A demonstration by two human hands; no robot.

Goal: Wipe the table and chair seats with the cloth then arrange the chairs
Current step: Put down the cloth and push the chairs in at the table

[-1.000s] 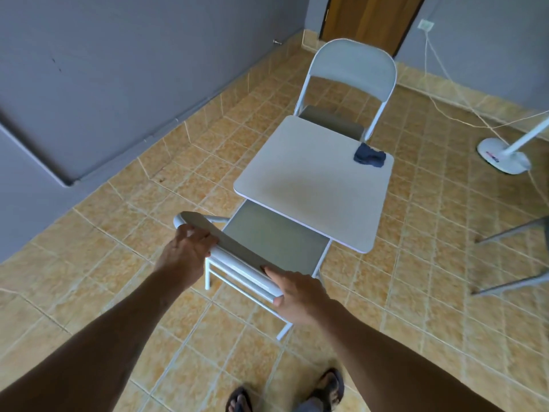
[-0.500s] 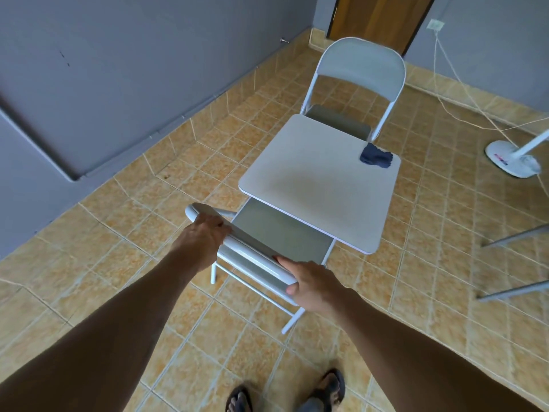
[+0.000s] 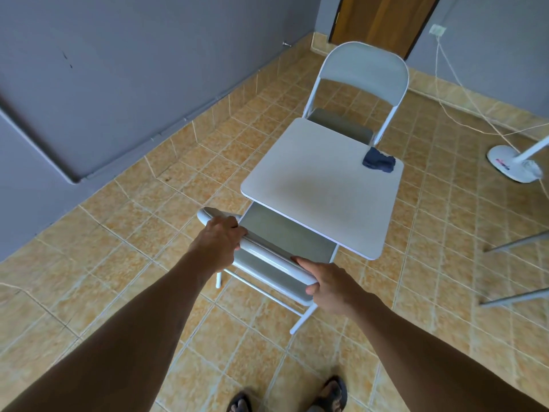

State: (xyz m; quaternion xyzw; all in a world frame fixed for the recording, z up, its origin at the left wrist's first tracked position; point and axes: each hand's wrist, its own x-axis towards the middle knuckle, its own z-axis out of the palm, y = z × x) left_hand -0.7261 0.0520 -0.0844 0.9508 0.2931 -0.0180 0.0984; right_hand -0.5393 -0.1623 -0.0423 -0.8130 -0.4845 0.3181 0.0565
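Observation:
A small white square table [image 3: 320, 185] stands on the tiled floor. A dark blue cloth [image 3: 379, 160] lies crumpled at its far right corner. The near white folding chair [image 3: 285, 236] has its grey seat partly under the table's near edge. My left hand [image 3: 218, 243] grips the left end of its backrest top and my right hand [image 3: 329, 285] grips the right end. A second white folding chair [image 3: 364, 69] stands at the table's far side, facing me, its grey seat partly under the table.
A grey wall [image 3: 118, 69] runs along the left, a wooden door [image 3: 383, 22] is at the back. A white fan base [image 3: 514, 166] with a cord sits at right. Metal legs [image 3: 517, 272] of other furniture jut in from the right edge. My sandalled feet [image 3: 288, 396] are below.
Both hands have pushed the near chair forward, so its seat sits further under the table. The view has shifted forward with it.

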